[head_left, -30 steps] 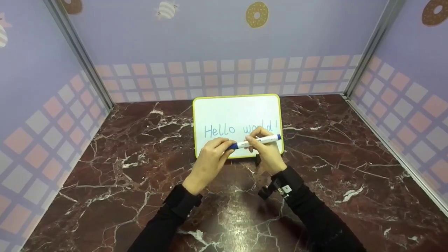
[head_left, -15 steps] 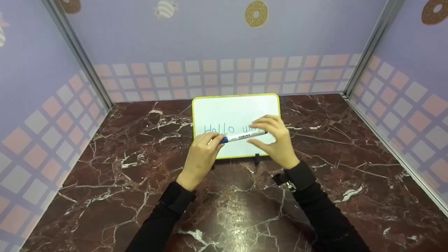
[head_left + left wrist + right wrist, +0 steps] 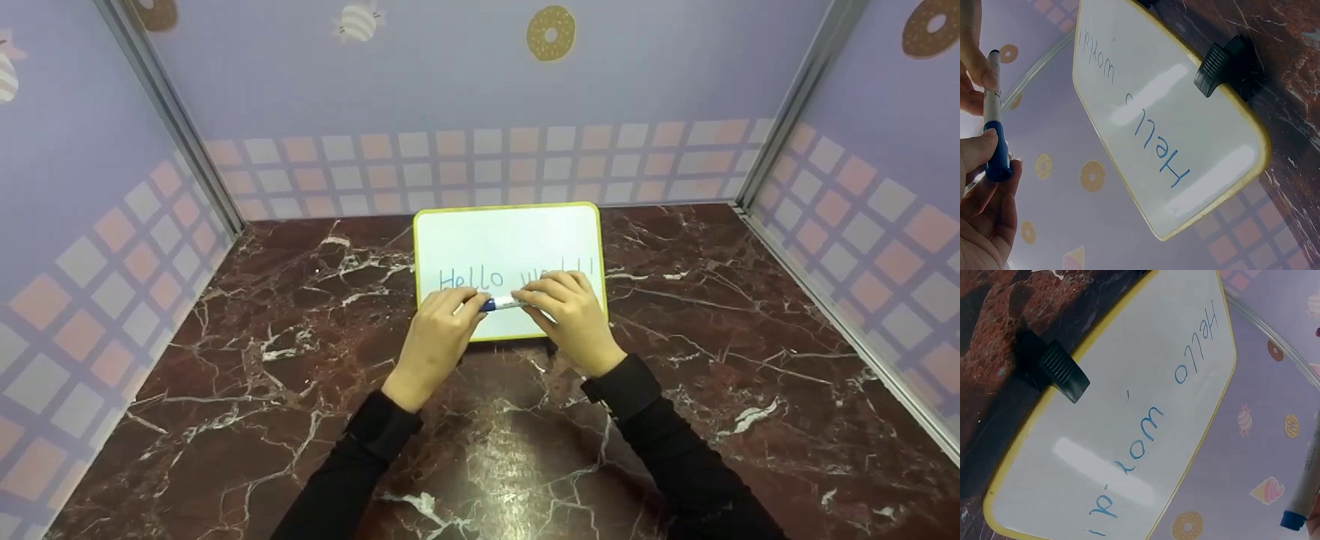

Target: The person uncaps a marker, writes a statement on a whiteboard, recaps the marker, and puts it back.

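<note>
A whiteboard marker (image 3: 506, 302) with a white barrel is held level between both hands in front of the whiteboard. My left hand (image 3: 437, 334) pinches its blue cap (image 3: 998, 157) between thumb and fingers. On the barrel, my right hand (image 3: 570, 322) grips with thumb and fingers, covering much of it in the head view. The marker's blue rear end (image 3: 1293, 520) shows at the right edge of the right wrist view. Behind the hands, the yellow-framed whiteboard (image 3: 506, 236) stands tilted, bearing "Hello world!" in blue; the right hand partly hides the second word.
Black clip feet (image 3: 1216, 70) hold the board's lower edge above the dark red marbled tabletop (image 3: 300, 420). Lilac patterned panels (image 3: 450, 82) enclose the back and both sides, with metal posts (image 3: 180, 127) at the corners.
The right hand let go of the marker, spread its fingers near the rear end, then closed round the barrel again. The left hand has kept the cap, shifting slightly left.
</note>
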Motion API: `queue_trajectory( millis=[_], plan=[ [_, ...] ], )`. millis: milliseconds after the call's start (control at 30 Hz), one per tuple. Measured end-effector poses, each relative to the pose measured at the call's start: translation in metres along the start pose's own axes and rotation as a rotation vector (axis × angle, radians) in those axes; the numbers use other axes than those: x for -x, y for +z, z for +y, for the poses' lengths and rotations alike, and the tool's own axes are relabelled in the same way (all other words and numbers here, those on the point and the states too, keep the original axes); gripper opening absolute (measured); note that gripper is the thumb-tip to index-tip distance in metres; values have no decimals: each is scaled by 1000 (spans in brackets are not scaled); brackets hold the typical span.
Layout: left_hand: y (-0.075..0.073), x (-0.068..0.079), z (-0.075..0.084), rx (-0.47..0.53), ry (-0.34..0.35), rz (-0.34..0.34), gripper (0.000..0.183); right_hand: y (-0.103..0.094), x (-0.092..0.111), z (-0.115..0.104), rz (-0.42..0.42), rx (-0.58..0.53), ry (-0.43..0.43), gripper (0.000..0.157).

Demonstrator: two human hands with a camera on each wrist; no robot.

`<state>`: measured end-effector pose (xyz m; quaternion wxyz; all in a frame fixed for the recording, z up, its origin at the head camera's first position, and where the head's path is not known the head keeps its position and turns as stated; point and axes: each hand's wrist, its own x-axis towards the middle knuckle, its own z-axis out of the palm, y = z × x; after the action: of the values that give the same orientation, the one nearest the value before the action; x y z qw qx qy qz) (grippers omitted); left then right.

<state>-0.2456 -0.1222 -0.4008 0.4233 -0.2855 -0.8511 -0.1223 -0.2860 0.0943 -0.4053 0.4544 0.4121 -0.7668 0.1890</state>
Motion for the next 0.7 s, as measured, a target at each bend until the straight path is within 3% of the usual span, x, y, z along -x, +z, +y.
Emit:
queue_trajectory(
  millis=[133, 333, 700],
  plan=[
    [-1, 1, -1, 33, -15, -31, 24, 0, 0, 1, -3, -23, 16, 20],
    [-2, 0, -7, 67, -44, -63, 50, -8, -3, 11, 1, -77, 80, 20],
    [-4, 3, -43, -49, -267, -173, 72, -43, 5, 59, 112, -70, 432, 20]
  ],
)
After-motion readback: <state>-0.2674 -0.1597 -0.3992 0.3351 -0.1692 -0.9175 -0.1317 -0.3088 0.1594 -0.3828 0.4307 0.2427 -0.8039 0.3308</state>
